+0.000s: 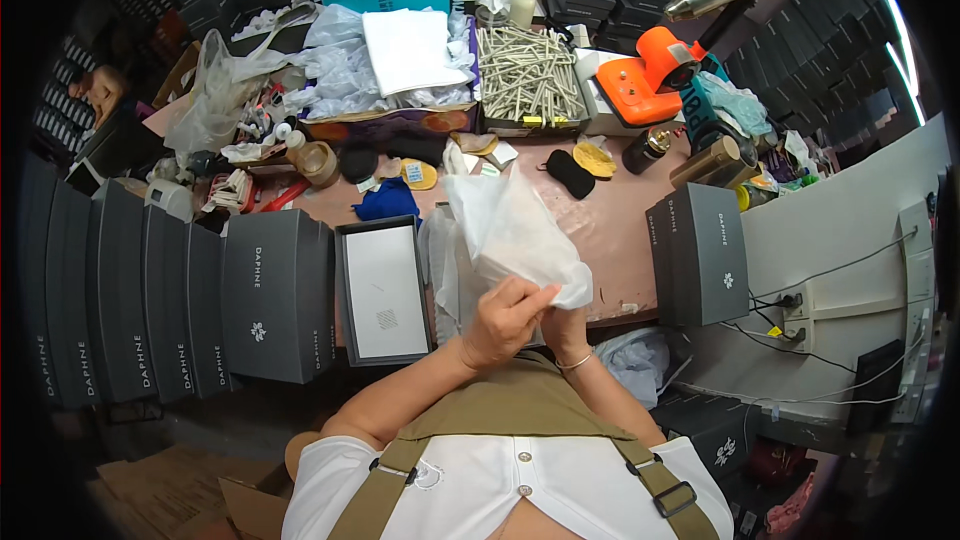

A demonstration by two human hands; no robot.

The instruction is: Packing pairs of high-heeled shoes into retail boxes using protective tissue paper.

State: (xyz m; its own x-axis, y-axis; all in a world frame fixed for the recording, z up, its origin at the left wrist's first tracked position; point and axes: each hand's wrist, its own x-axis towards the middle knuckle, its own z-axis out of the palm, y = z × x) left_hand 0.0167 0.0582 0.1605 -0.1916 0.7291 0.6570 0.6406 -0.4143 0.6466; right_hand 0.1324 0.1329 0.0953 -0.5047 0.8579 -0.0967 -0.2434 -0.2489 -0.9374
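Over the near middle of the table I hold a thin white cloth-like bag (520, 235), its narrow far end pointing away and its rumpled near end gathered toward me. My left hand (505, 318) is closed, pinching the near edge. Just to its right, my right hand (567, 332) is closed on the bag from below, its fingers partly covered by the white material. Whether anything is inside the bag cannot be made out. Left of my hands lies an open dark grey box part (386, 290) with a white inside. White tissue paper (442, 275) shows beside it, partly hidden by the bag.
Dark grey shoe boxes (265, 295) stand in a row at left; more (700, 255) stand at right. Behind are a box of rolled paper sticks (530, 75), white sheets (405, 50) on crumpled plastic, an orange heat-gun stand (645, 80), black pads (570, 173) and a dark bottle (647, 151).
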